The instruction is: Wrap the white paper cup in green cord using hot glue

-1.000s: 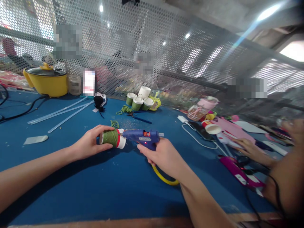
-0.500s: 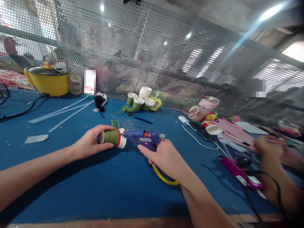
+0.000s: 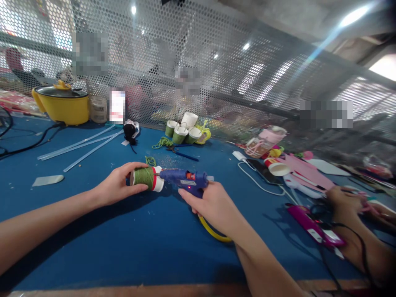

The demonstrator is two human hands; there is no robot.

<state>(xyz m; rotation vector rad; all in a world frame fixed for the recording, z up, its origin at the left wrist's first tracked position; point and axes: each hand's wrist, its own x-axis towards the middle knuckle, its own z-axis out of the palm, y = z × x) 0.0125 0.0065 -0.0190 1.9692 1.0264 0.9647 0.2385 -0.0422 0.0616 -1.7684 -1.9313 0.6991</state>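
A paper cup [image 3: 158, 184] wound with green yarn [image 3: 144, 177] lies on its side, a red band showing near its white end. My left hand [image 3: 122, 183] grips it from the left, thumb below and fingers above. In my right hand [image 3: 210, 204] is a blue glue gun [image 3: 185, 178] with a red light lit on its body. The gun's nozzle points left and meets the cup at the edge of the yarn, by the red band. Beneath my right hand curves a yellow cord [image 3: 213, 234].
Green-wrapped cups [image 3: 180, 134] stand at the back beside pliers [image 3: 185, 156]. Glue sticks [image 3: 89, 150] lie left, near a yellow pot [image 3: 63, 107]. To the right are a phone [image 3: 262, 171], a purple power strip [image 3: 309, 225] and another person's hand [image 3: 343, 200].
The glue gun and cup have barely shifted, with the nozzle staying at the red band. On the right, the other person's hands have moved slightly.
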